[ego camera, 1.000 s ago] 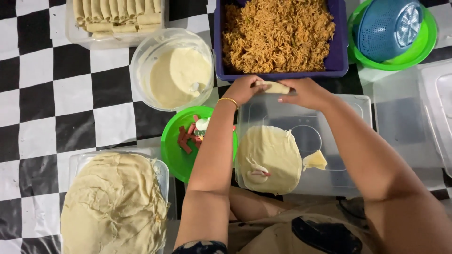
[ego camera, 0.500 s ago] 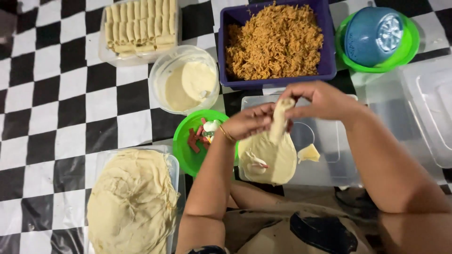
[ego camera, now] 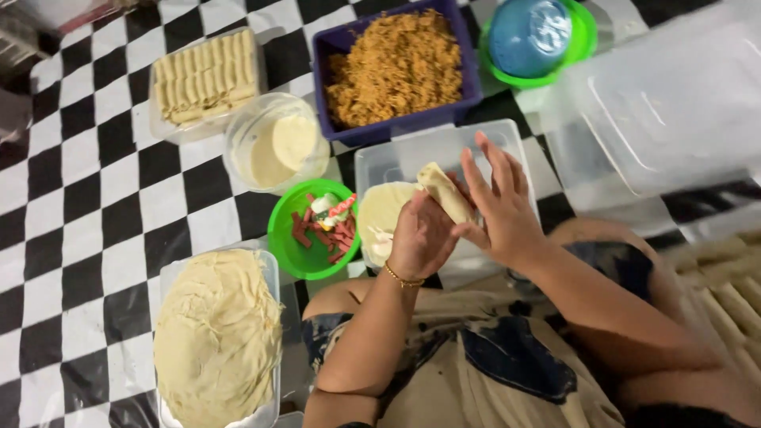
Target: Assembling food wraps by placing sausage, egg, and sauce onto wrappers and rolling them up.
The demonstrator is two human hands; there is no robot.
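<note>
My left hand (ego camera: pixel 422 236) and my right hand (ego camera: pixel 498 204) both hold a pale rolled wrapper (ego camera: pixel 446 192) over an upturned clear plastic lid (ego camera: pixel 412 155). The roll slants from upper left to lower right between my fingers. Under my left hand a flat round wrapper (ego camera: pixel 383 211) lies on the lid. My right fingers are spread along the roll's far side. A gold bracelet (ego camera: pixel 403 278) circles my left wrist.
A purple tub of orange shredded filling (ego camera: pixel 396 67) is behind the lid. A clear bowl of pale paste (ego camera: pixel 275 144), a green bowl of red strips (ego camera: pixel 311 230), a container of stacked wrappers (ego camera: pixel 216 333), a box of finished rolls (ego camera: pixel 204 76), a blue bowl (ego camera: pixel 529 33) and clear boxes (ego camera: pixel 666 103) surround it.
The wrapper went from flat, with filling being placed at its far edge, to lifted, to a closed roll held in both hands. The camera view has shifted left.
</note>
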